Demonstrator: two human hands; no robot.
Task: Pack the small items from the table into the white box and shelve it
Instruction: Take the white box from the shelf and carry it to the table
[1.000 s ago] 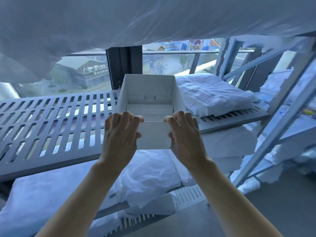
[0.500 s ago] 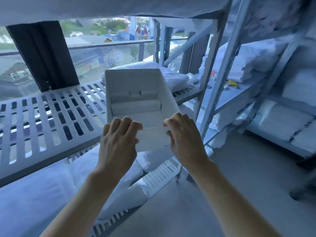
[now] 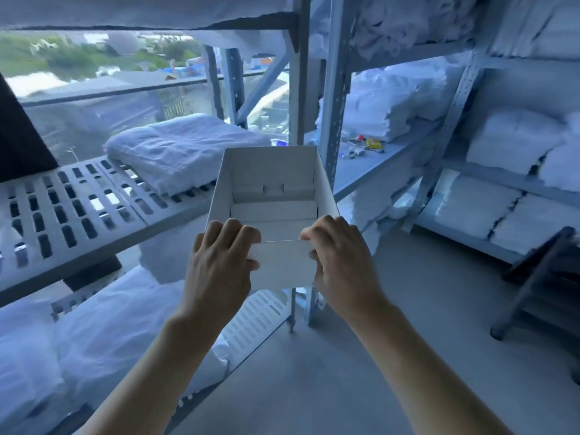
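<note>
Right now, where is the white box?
In the head view, the white box sits centre frame, held off the slatted shelf by the left hand and right hand at its near rim.

No readable text anywhere in your view.

You will find no lettering, label, brand mark or number on the white box (image 3: 273,180) you are holding; its walls are plain. The small items (image 3: 364,146) on the grey shelf (image 3: 370,171) to your right show patches of red and yellow, but they are too small and blurred for you to read anything on them. The buildings (image 3: 175,73) beyond the window are blurred as well, with no sign you could make out.
</note>
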